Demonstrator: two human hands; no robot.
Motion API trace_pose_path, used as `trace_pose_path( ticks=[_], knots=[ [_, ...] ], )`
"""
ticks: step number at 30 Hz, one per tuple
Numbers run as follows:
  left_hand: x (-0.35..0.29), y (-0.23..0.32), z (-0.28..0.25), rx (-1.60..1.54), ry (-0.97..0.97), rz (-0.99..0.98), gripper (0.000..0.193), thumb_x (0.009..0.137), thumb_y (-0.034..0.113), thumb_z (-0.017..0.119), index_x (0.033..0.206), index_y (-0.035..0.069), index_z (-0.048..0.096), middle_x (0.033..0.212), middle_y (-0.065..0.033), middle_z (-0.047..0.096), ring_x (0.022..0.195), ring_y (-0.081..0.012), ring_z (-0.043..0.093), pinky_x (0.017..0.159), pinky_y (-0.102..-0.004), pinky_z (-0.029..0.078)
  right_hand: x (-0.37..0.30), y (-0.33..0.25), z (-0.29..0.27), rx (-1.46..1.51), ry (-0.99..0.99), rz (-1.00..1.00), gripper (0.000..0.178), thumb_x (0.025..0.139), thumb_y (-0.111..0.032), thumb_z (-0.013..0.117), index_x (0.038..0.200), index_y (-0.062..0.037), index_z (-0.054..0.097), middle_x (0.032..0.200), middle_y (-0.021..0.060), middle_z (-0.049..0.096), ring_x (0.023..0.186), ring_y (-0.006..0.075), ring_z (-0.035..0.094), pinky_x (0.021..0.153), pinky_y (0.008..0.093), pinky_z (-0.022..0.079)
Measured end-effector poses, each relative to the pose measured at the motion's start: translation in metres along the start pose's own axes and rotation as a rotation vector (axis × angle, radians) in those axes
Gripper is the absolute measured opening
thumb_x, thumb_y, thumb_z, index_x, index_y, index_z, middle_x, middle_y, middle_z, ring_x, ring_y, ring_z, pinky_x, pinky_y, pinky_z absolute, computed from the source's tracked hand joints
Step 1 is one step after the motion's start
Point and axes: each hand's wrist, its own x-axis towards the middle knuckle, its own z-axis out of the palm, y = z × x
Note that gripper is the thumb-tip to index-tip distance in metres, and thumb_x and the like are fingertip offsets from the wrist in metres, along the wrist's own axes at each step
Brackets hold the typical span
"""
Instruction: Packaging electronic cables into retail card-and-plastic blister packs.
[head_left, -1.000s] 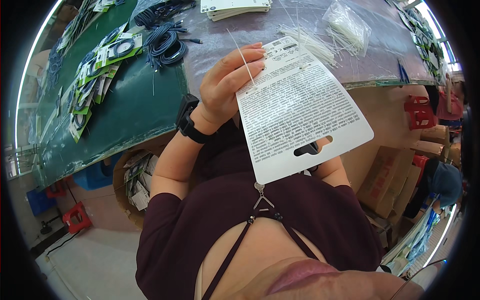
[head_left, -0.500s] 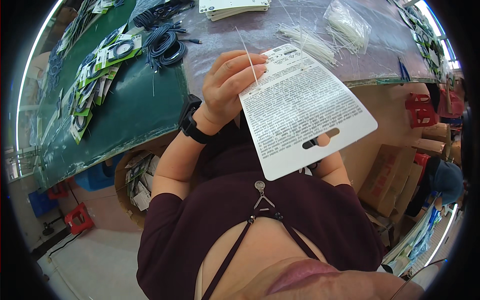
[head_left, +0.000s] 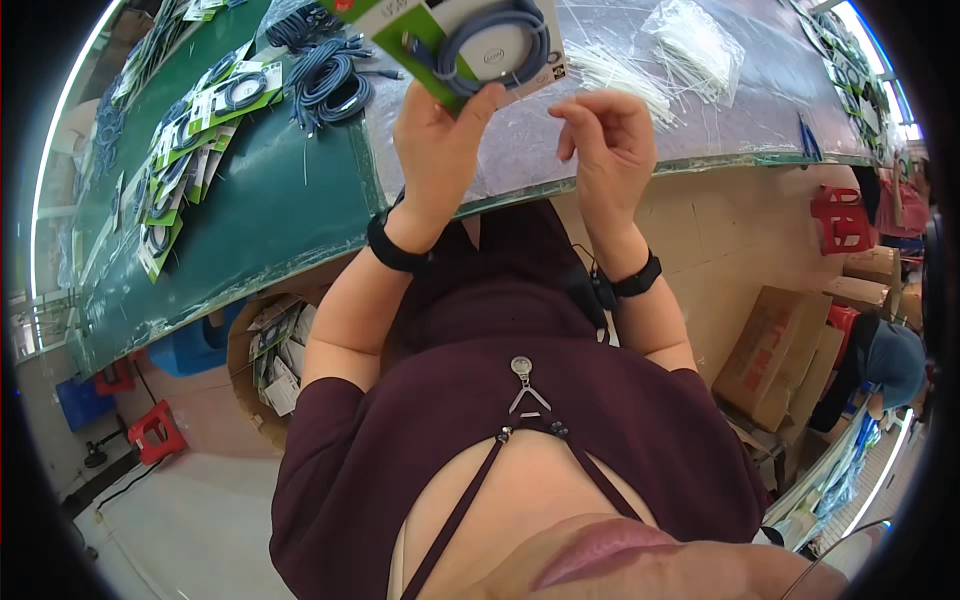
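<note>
A green and white retail card [head_left: 412, 32] with a coiled blue-grey cable [head_left: 545, 42] on its front is raised over the table's far part. My left hand [head_left: 440, 140] grips its lower edge, thumb on the front beside the coil. The cable's dark plug lies against the green part of the card. Just right of the card, my right hand [head_left: 612, 145] is lifted with loosely bent fingers apart; I see nothing in it. Beyond it lie many thin white cable ties [head_left: 620, 85], some loose and some in a clear plastic bag [head_left: 690, 45].
Bundled dark cables [head_left: 330, 85] lie left of my left hand. Farther left, carded cables [head_left: 215, 115] overlap on the green tabletop [head_left: 270, 215]. Blue-handled cutters [head_left: 808, 138] rest near the right front edge. Below are cartons [head_left: 775, 350] and red stools [head_left: 843, 220]; a person [head_left: 885, 365] is at far right.
The card has turned from its printed back to its cable side and moved up and away from me. My right hand has come out from behind it and let go.
</note>
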Motion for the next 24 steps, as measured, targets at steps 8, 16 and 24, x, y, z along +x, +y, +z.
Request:
trace_pose_path(
  ticks=[8, 16, 24],
  knots=[
    [0.007, 0.002, 0.001, -0.334, 0.022, -0.246, 0.024, 0.085, 0.002, 0.066, 0.106, -0.001, 0.055, 0.098, -0.0043, 0.064, 0.087, -0.0102, 0.06, 0.077, -0.0247, 0.049, 0.019, -0.005, 0.008, -0.951, -0.166, -0.361, 0.035, 0.085, 0.003, 0.062, 0.118, -0.0023, 0.052, 0.091, 0.007, 0.065, 0.076, 0.0136, 0.063, 0.065, 0.0229, 0.051],
    [0.017, -0.01, -0.006, -0.359, -0.003, -0.341, 0.024, 0.092, 0.005, 0.058, 0.115, 0.0, 0.057, 0.107, -0.0067, 0.064, 0.093, -0.0163, 0.063, 0.082, -0.0261, 0.051, 0.039, 0.008, 0.005, -0.266, -0.075, 0.266, 0.015, 0.091, -0.01, 0.058, 0.103, -0.0008, 0.059, 0.074, 0.0033, 0.061, 0.058, 0.0093, 0.057, 0.052, 0.0219, 0.046],
    [0.029, -0.02, -0.004, -0.621, 0.017, -0.451, 0.02, 0.092, 0.005, 0.057, 0.111, 0.0, 0.057, 0.104, -0.0053, 0.064, 0.091, -0.0169, 0.064, 0.081, -0.028, 0.053, 0.031, 0.02, -0.006, -0.163, -0.173, 0.171, 0.013, 0.083, -0.001, 0.065, 0.096, -0.0007, 0.064, 0.088, 0.0059, 0.065, 0.076, 0.0156, 0.065, 0.069, 0.0262, 0.053]
  ],
)
